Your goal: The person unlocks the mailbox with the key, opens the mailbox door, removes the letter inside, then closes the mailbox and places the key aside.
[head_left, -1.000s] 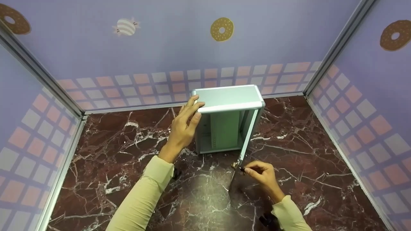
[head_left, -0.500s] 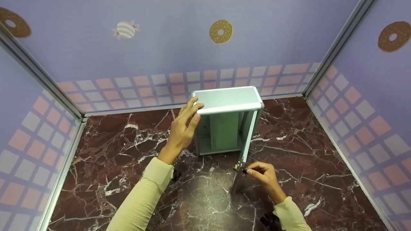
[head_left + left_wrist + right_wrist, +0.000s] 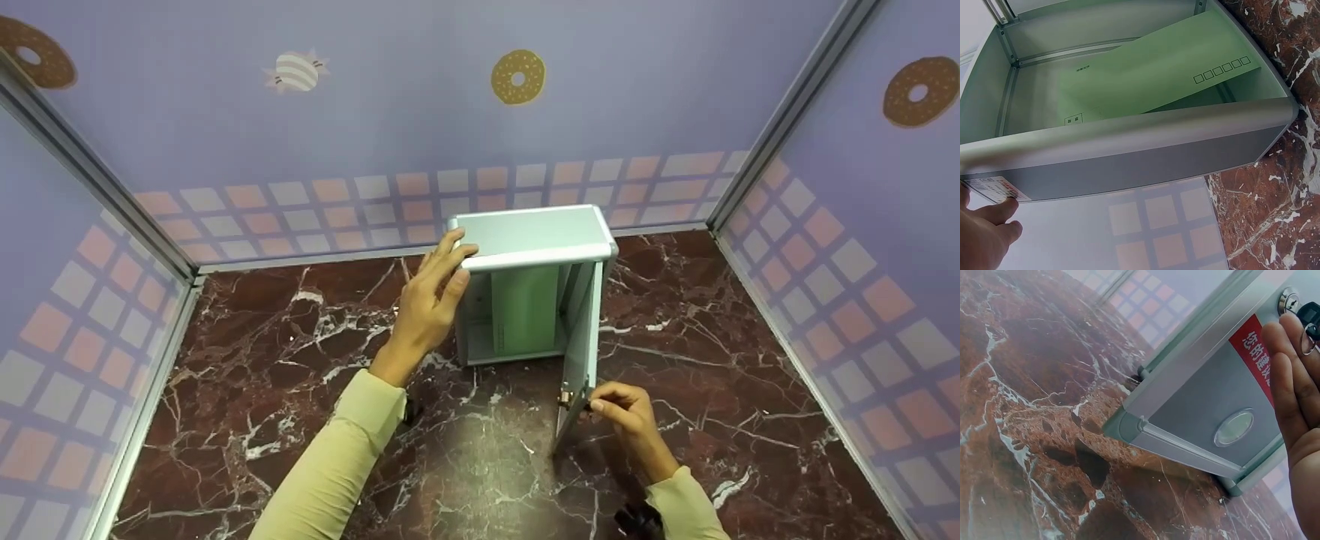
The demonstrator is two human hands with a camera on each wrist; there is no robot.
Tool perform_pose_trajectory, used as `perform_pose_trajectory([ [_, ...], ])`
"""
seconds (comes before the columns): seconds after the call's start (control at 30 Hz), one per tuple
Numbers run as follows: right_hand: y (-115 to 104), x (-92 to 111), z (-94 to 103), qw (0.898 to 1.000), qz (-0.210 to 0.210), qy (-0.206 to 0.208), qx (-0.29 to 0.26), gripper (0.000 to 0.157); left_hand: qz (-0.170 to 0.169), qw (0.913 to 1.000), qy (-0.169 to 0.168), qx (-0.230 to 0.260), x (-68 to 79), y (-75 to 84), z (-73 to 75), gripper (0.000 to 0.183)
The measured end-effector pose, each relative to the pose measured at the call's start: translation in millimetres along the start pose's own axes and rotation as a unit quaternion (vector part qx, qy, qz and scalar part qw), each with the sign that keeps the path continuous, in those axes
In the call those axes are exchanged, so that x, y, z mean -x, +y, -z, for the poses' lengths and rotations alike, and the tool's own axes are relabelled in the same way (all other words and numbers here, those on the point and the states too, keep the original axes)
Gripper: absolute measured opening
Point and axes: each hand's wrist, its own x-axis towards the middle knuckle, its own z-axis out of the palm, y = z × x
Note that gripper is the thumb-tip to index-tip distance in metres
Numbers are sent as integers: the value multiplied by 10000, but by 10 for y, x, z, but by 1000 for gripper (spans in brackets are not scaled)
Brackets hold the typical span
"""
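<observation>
A grey metal box with rounded light edges stands upright on the floor, its hinged door swung out toward me. Inside lies a green envelope with a row of small printed squares. My left hand rests on the box's top left edge, fingers spread; in the left wrist view that hand touches the side near a white label. At the door's free edge my right hand pinches a black-headed key on a ring, close to the round lock.
Dark red marbled flooring surrounds the box. A purple wall with pink and white squares rises behind it, with side walls left and right. The door's outer face bears a red label and an oval window.
The door has swung farther open to the right, showing more of its inner face. My right hand has moved right with it; the left hand stays on the box.
</observation>
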Motion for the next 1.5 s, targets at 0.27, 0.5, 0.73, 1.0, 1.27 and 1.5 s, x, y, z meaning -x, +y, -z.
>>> perform_pose_trajectory([
  [0.27, 8, 32, 42, 9977, 17, 58, -673, 33, 25, 10000, 35, 20, 6, -8, -1, 51],
  [0.5, 36, 53, 65, 9971, 50, 255, -717, 36, 21, 10000, 38, 24, -8, -6, -2, 49],
  [0.73, 40, 68, 102, 9932, 52, 243, -1134, 39, 28, 9999, 106, 26, 4, -15, 14, 46],
  [1.0, 32, 102, 174, 9912, 30, 451, -1244, 42, 53, 10000, 75, 15, 6, -26, 10, 47],
  [1.27, 20, 172, 225, 9858, 77, 573, -1576, 39, 108, 9999, 49, 37, 19, -12, -11, 46],
  [1.5, 5, 193, 241, 9794, 202, 789, -1850, 44, 116, 9999, 22, 69, 4, -9, -21, 47],
])
